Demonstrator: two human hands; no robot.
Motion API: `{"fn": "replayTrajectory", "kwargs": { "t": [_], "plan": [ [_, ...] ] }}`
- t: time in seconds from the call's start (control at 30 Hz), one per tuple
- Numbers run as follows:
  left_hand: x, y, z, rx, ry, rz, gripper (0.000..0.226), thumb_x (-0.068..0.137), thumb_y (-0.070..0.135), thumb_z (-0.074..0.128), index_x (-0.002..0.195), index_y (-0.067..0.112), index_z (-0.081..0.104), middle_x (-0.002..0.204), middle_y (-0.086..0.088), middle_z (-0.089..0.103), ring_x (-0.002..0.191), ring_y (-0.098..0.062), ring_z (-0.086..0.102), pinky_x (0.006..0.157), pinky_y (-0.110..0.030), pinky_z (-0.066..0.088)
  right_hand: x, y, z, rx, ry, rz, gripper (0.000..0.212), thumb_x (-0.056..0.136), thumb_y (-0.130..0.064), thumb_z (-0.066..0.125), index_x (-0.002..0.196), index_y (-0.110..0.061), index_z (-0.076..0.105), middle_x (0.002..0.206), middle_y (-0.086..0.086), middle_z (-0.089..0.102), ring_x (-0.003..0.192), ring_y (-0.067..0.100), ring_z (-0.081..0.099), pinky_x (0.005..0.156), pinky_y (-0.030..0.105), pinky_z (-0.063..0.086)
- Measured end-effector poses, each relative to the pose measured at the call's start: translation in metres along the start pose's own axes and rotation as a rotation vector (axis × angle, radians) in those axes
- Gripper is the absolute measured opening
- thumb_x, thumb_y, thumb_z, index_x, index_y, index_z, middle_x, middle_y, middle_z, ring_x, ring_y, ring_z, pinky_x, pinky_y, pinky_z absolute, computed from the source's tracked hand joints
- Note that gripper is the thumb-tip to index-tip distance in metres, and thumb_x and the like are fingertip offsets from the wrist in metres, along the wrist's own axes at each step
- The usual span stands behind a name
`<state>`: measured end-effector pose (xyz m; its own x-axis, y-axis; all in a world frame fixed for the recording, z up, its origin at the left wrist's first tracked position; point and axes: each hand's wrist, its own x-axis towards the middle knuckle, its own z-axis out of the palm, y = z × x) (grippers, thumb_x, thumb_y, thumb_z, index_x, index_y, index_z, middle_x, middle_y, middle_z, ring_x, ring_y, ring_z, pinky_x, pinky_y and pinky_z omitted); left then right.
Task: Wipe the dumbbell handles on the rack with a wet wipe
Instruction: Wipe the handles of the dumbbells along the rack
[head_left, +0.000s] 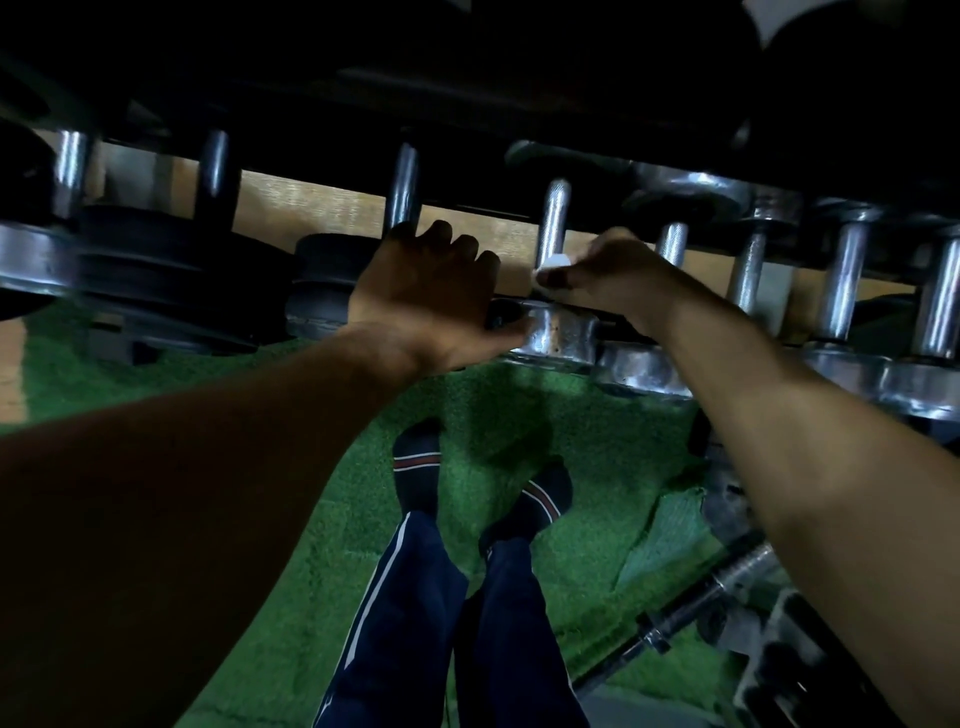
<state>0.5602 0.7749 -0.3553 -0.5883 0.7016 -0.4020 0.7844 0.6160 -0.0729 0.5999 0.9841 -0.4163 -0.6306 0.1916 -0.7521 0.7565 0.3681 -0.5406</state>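
Note:
A row of chrome dumbbells lies on a dark rack (519, 104), handles pointing away from me. My right hand (608, 275) is closed on a small white wet wipe (553, 265) and presses it against the lower part of a chrome dumbbell handle (555, 213). My left hand (426, 291) is curled around the near end of the neighbouring dumbbell handle (404, 182), by its dark end weight. The chrome end weight (558, 335) of the wiped dumbbell shows just below both hands.
More dumbbells run left (67, 171) and right (844, 275) along the rack. Green turf (311, 493) covers the floor, where my socked feet (415, 467) stand. A barbell bar (691, 608) and metal parts lie at the lower right.

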Motion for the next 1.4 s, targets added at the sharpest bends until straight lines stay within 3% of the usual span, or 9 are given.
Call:
{"fn": "replayTrajectory", "kwargs": {
  "t": [0.13,0.3,0.43,0.6,0.67,0.77,0.87,1.13,1.4],
  "plan": [
    [-0.001,0.000,-0.001,0.004,0.004,0.003,0.091,0.084,0.089,0.010,0.109,0.019,0.063,0.104,-0.006,0.065,0.100,-0.027,0.058,0.082,-0.042,0.039,-0.013,-0.002,-0.001,-0.005,-0.098,0.021,0.050,0.082,-0.030,0.082,0.053,-0.014,0.044,0.036,-0.007,0.037,0.033,0.008,0.036,0.046,0.021,0.029],
    [0.000,0.001,0.001,0.006,-0.005,-0.003,0.091,0.084,0.089,0.010,0.111,0.019,0.062,0.106,-0.006,0.064,0.101,-0.028,0.059,0.083,-0.043,0.041,-0.015,-0.006,0.004,0.365,0.006,-0.051,0.023,0.089,-0.014,0.073,0.076,-0.004,0.057,0.040,-0.013,0.034,0.032,0.000,0.031,0.040,0.013,0.027],
    [0.001,0.000,0.001,0.014,-0.006,-0.002,0.093,0.084,0.088,0.008,0.113,0.019,0.062,0.107,-0.006,0.065,0.103,-0.028,0.059,0.084,-0.043,0.041,-0.015,-0.007,0.003,0.502,0.044,-0.139,0.027,0.095,-0.004,0.062,0.069,-0.002,0.053,0.032,-0.016,0.033,0.029,0.000,0.031,0.040,0.008,0.026],
    [0.000,0.001,-0.001,0.018,-0.002,-0.001,0.091,0.085,0.087,0.009,0.112,0.018,0.062,0.105,-0.006,0.064,0.101,-0.028,0.058,0.083,-0.044,0.040,-0.004,0.014,0.008,0.257,0.227,-0.142,0.043,0.085,-0.013,0.072,0.055,-0.006,0.043,0.051,-0.007,0.030,0.049,0.008,0.025,0.051,0.024,0.023],
    [0.000,0.001,-0.001,0.025,0.002,-0.002,0.091,0.086,0.087,0.010,0.111,0.018,0.062,0.104,-0.006,0.064,0.100,-0.028,0.058,0.082,-0.044,0.040,-0.002,0.015,0.008,0.077,0.351,-0.183,0.030,0.084,-0.020,0.074,0.065,-0.003,0.057,0.060,-0.001,0.039,0.057,0.009,0.035,0.054,0.026,0.029],
    [0.000,0.000,0.000,0.023,0.000,0.000,0.090,0.086,0.088,0.011,0.110,0.017,0.062,0.104,-0.006,0.064,0.100,-0.028,0.058,0.082,-0.044,0.039,0.002,0.004,0.008,-0.048,0.447,-0.309,0.006,0.082,-0.022,0.070,0.085,-0.016,0.070,0.075,-0.002,0.062,0.072,0.011,0.056,0.064,0.024,0.041],
    [0.000,0.000,0.000,0.020,0.006,0.007,0.090,0.086,0.087,0.011,0.108,0.017,0.062,0.103,-0.007,0.065,0.098,-0.028,0.059,0.081,-0.043,0.040,0.014,-0.009,0.008,-0.208,0.487,-0.447,0.020,0.082,-0.022,0.063,0.098,-0.016,0.073,0.091,0.007,0.070,0.088,0.024,0.064,0.073,0.033,0.046],
    [-0.003,-0.001,-0.003,-0.021,0.035,0.013,0.087,0.087,0.085,0.013,0.104,0.016,0.063,0.102,-0.008,0.066,0.097,-0.028,0.060,0.084,-0.043,0.042,-0.010,-0.031,0.006,-0.849,0.232,-0.572,0.023,0.093,-0.034,0.056,0.105,-0.021,0.072,0.108,0.016,0.062,0.094,0.040,0.063,0.074,0.042,0.053],
    [-0.004,-0.002,0.001,-0.055,0.047,0.014,0.086,0.085,0.083,0.014,0.101,0.016,0.066,0.099,-0.008,0.068,0.097,-0.027,0.061,0.087,-0.045,0.043,-0.017,-0.057,-0.001,-0.920,-0.074,-0.468,0.017,0.085,-0.038,0.067,0.100,-0.033,0.075,0.102,0.004,0.073,0.095,0.029,0.069,0.079,0.038,0.055]
  ]
}}
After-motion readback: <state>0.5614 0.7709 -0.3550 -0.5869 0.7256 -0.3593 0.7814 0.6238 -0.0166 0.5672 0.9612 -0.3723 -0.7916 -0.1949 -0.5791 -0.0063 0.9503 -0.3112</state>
